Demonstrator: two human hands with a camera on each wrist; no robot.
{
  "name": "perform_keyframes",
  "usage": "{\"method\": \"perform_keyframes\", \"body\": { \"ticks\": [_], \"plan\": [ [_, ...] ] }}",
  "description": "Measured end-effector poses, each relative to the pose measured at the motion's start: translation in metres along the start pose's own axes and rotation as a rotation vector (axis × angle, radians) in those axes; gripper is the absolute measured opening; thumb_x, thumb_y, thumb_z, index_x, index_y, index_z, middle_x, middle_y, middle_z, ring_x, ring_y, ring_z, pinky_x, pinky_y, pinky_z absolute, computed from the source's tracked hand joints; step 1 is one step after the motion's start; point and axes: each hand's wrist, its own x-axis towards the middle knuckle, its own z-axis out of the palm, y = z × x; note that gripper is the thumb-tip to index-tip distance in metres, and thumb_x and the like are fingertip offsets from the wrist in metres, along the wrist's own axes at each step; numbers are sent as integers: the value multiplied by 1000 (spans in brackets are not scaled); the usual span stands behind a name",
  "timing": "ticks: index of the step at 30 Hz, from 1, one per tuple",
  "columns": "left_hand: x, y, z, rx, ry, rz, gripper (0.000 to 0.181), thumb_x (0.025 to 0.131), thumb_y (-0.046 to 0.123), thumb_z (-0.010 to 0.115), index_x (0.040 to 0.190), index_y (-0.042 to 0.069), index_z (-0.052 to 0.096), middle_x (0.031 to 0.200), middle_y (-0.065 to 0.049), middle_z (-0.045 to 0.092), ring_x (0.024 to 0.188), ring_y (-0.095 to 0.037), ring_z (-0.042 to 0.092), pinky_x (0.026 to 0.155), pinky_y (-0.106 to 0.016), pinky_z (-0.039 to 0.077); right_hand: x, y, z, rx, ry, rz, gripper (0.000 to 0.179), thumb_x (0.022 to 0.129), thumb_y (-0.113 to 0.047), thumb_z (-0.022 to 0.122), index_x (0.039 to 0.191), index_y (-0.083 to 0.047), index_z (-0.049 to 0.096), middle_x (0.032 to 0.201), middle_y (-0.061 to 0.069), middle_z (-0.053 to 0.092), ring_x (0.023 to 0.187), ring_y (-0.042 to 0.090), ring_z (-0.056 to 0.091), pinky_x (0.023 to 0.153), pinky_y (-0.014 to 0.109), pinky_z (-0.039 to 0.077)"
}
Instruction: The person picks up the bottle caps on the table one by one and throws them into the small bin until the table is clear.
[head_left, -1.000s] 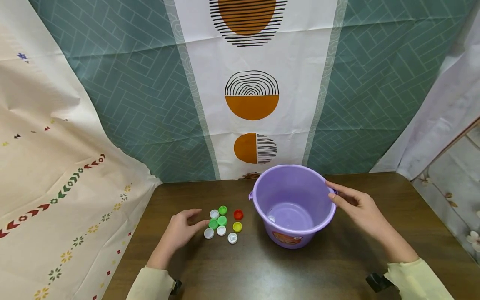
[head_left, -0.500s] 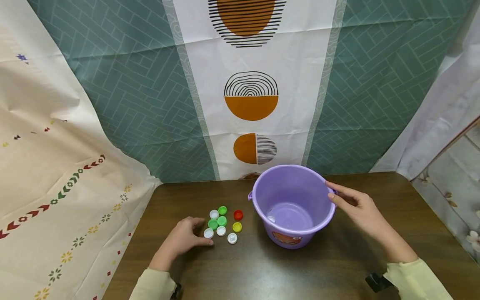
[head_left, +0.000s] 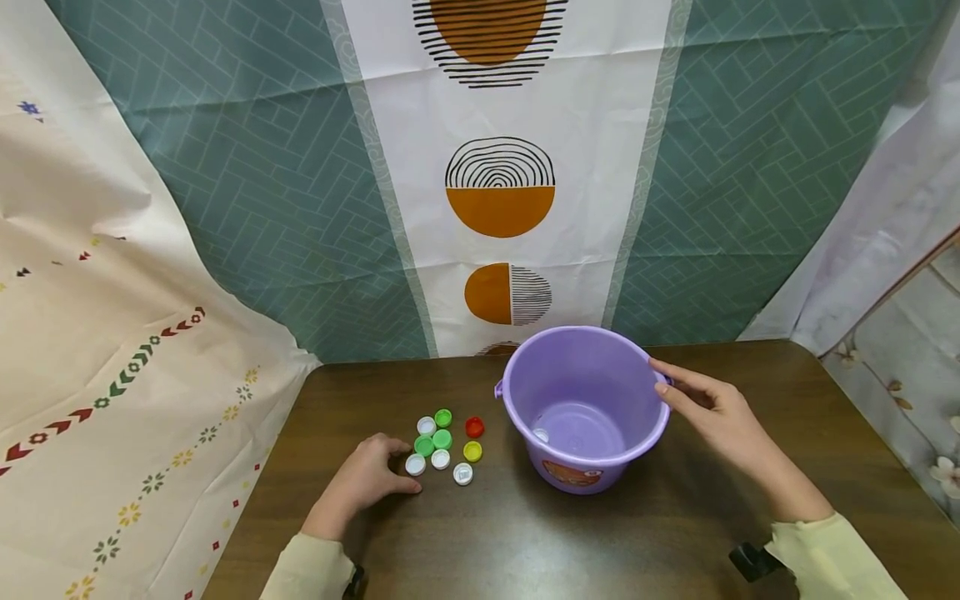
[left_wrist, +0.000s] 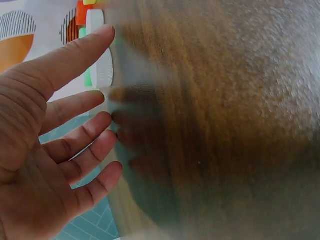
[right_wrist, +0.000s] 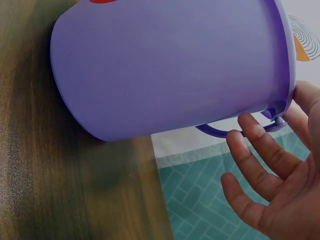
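Note:
My left hand (head_left: 363, 482) is low over the table, thumb and index finger on either side of a white bottle cap (head_left: 416, 465). In the left wrist view its fingers are loosely bent, and the white cap (left_wrist: 103, 72) sits between thumb and index finger; firm contact cannot be made out. Beside it lie several green, white, yellow and red caps, including a green cap (head_left: 424, 446), a yellow cap (head_left: 472, 452) and a red cap (head_left: 474, 427). My right hand (head_left: 716, 417) grips the rim of a purple bucket (head_left: 577, 354), other fingers loose outside it. One white cap (head_left: 541, 435) lies inside the bucket.
The brown wooden table (head_left: 480, 542) has a patterned green and white cloth (head_left: 285, 208) hanging behind it. A cream printed cloth (head_left: 150, 417) drapes along the left edge. The bucket's purple handle (right_wrist: 215, 132) hangs against its outside, near my right fingers.
My left hand has shifted toward the front and slightly right, bringing thumb and index finger around the nearest white cap. My right hand and the bucket stay as they were.

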Motion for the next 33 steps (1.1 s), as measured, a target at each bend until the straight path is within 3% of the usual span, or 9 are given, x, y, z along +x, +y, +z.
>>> {"method": "perform_keyframes", "body": {
  "ticks": [9, 18, 33],
  "plan": [
    [2, 3, -3, 1, 4, 6, 45, 56, 42, 87, 93, 20, 73, 91, 7, 64, 89, -10, 55, 81, -34, 49, 0, -1, -2, -5, 8, 9, 40, 92, -38, 56, 132, -35, 52, 132, -4, 57, 104, -9, 57, 77, 13, 49],
    [2, 3, -1, 20, 7, 39, 39, 58, 41, 86, 90, 21, 73, 89, 9, 63, 87, -10, 54, 78, -33, 48, 0, 1, 0, 7, 6, -4, 40, 92, -36, 57, 131, -34, 53, 132, -4, 57, 105, -3, 59, 78, 13, 50],
    [1, 0, 0, 0, 22, 26, 25, 65, 32, 84, 85, 24, 72, 87, 9, 62, 87, -11, 55, 78, -32, 47, 1, 3, 0, 8, -1, 11, 40, 92, -37, 56, 132, -35, 52, 132, -4, 57, 104, -6, 58, 78, 13, 49]
  ]
}}
